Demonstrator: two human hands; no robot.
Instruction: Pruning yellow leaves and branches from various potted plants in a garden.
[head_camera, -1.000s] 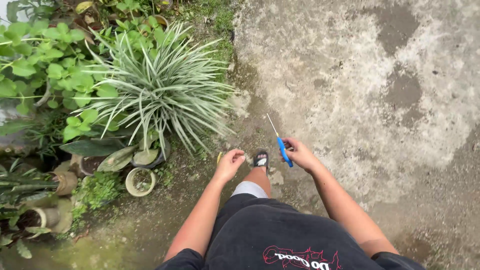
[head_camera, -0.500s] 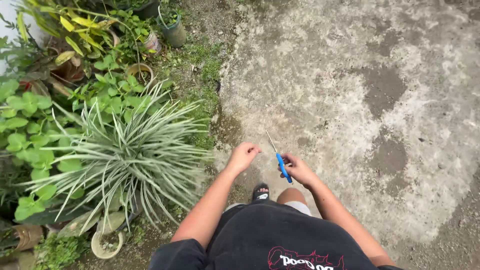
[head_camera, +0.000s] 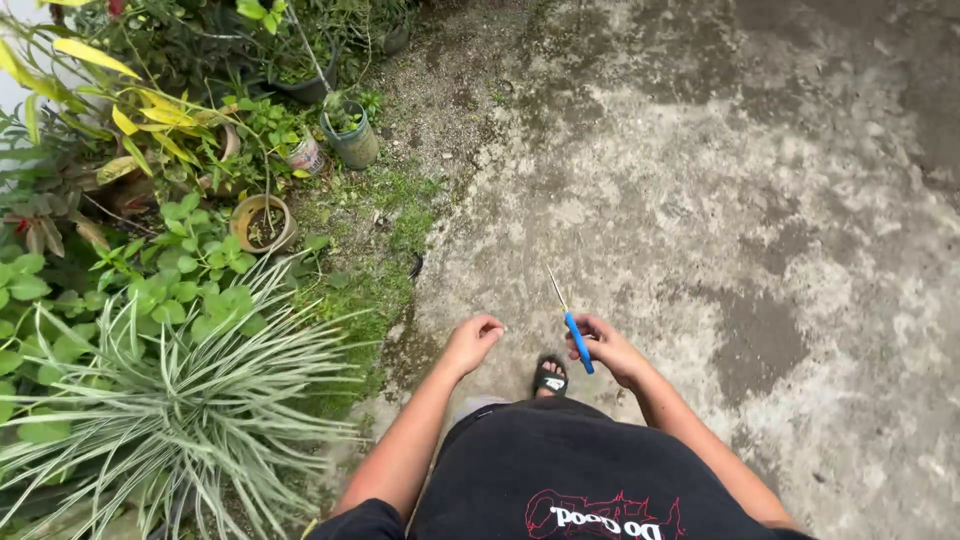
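My right hand (head_camera: 610, 350) grips a pair of scissors (head_camera: 572, 327) by the blue handles, the thin metal blades pointing up and away over the concrete. My left hand (head_camera: 472, 341) hangs beside it with the fingers curled loosely and nothing in it. Between the two hands, one foot in a black sandal (head_camera: 550, 378) steps on the concrete path (head_camera: 720, 200). My black shirt fills the bottom of the view.
A garden bed runs along the left: a spiky striped-leaf plant (head_camera: 170, 400), broad green leaves (head_camera: 190, 280), yellow-leafed shrubs (head_camera: 120, 110). Small pots stand among them, a tan one (head_camera: 262, 222) and a green one (head_camera: 352, 138). Grass (head_camera: 385, 240) edges the stained concrete.
I have walked forward along the path: the striped plant has slid down and left in view, new pots came into sight at the top. Both hands keep their hold and spacing.
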